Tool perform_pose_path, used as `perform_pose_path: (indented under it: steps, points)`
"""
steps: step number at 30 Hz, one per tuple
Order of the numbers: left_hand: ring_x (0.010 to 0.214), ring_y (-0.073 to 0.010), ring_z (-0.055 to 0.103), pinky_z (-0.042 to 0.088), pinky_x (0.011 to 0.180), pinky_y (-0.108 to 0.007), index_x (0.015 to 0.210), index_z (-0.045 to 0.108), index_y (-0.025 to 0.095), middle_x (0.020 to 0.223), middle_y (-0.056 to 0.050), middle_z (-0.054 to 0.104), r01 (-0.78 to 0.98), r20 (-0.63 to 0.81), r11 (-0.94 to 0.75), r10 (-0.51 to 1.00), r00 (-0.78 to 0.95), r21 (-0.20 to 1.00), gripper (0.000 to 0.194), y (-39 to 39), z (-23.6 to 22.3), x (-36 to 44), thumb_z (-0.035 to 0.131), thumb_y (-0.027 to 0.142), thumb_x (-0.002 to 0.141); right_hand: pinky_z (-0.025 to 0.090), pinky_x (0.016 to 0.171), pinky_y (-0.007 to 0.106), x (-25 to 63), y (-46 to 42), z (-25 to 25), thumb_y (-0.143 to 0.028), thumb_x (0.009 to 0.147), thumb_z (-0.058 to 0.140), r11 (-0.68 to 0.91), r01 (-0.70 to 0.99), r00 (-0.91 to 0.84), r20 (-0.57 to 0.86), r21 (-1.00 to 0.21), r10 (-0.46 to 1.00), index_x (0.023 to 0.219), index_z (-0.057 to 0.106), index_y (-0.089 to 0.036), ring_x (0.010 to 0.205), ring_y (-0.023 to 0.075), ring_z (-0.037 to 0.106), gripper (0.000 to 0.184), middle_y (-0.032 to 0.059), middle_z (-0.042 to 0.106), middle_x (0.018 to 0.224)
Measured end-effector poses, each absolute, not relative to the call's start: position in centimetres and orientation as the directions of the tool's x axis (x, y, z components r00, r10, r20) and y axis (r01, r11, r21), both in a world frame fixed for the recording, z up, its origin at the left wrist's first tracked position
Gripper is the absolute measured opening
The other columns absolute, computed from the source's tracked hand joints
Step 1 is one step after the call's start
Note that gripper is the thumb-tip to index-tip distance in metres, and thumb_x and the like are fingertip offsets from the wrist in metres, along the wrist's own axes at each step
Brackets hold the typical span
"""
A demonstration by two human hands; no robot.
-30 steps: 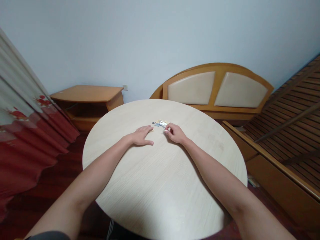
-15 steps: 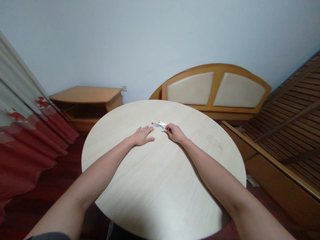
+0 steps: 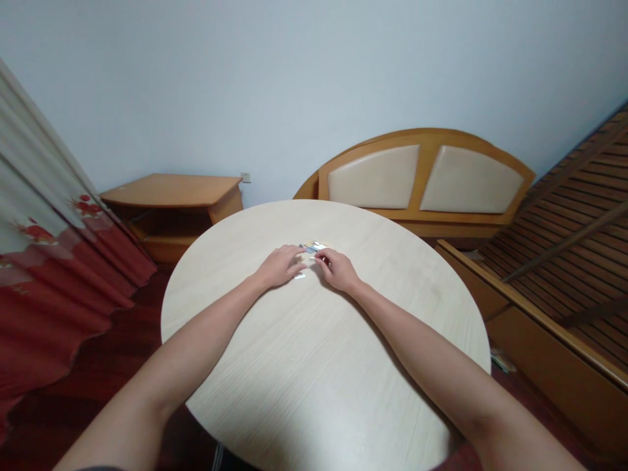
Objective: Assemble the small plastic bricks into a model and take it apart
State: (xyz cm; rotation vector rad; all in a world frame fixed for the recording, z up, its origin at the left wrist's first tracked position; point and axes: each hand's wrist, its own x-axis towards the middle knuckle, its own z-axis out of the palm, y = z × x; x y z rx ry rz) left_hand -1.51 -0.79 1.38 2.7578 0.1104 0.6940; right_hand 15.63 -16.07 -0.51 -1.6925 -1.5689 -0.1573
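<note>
Our left hand (image 3: pixel 279 267) and right hand (image 3: pixel 338 270) have drawn closer than before, fingertips almost meeting just below a small printed card (image 3: pixel 314 247) on the round pale wooden table (image 3: pixel 314 373). A white scrap (image 3: pixel 299 277) now shows beneath them; we cannot tell if either hand grips anything.

Two hands (image 3: pixel 280 267), one round table (image 3: pixel 343 340), one wooden headboard (image 3: pixel 422 176).

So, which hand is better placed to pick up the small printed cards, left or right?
Probably the right hand: its fingertips are pinched together just below the printed cards, while the left hand rests palm-down, less ready to grip.
</note>
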Motion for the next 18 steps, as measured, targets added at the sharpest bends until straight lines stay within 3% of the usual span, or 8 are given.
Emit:
perform_pose_path:
  steps: [4, 11, 18]
  points:
    - [0.112, -0.0258, 0.065, 0.05, 0.1, -0.044, 0.123, 0.07, 0.022, 0.121, -0.009, 0.073, -0.03, 0.48, -0.964, 0.104, 0.871, 0.263, 0.029, -2.2, 2.2, -1.3, 0.058, 0.034, 0.099, 0.049, 0.077, 0.033, 14.2, -15.8, -0.5, -0.025, 0.096, 0.055, 0.194, 0.834, 0.173, 0.58, -0.517, 0.796, 0.101, 0.069, -0.02, 0.08, 0.0197, 0.065, 0.015, 0.007, 0.075, 0.098]
    - [0.105, -0.0235, 0.066, 0.05, 0.096, -0.04, 0.117, 0.072, 0.021, 0.115, -0.008, 0.075, 0.009, 0.486, -0.959, 0.152, 0.861, 0.284, 0.023, -2.4, 2.4, -1.2, 0.062, 0.028, 0.097, 0.049, 0.067, 0.03, 14.3, -15.3, -0.8, -0.04, 0.095, 0.059, 0.216, 0.685, 0.327, 0.559, -0.696, 0.762, 0.097, 0.067, -0.02, 0.071, 0.0175, 0.061, 0.022, 0.005, 0.071, 0.086]
    - [0.103, -0.0228, 0.066, 0.051, 0.094, -0.04, 0.115, 0.073, 0.022, 0.112, -0.008, 0.076, 0.031, 0.501, -0.947, 0.197, 0.843, 0.32, 0.022, -2.7, 2.5, -1.2, 0.061, 0.027, 0.098, 0.049, 0.066, 0.03, 14.8, -15.5, -1.1, -0.045, 0.093, 0.063, 0.213, 0.695, 0.297, 0.544, -0.687, 0.785, 0.109, 0.068, -0.019, 0.07, 0.0174, 0.06, 0.031, 0.0058, 0.07, 0.089]
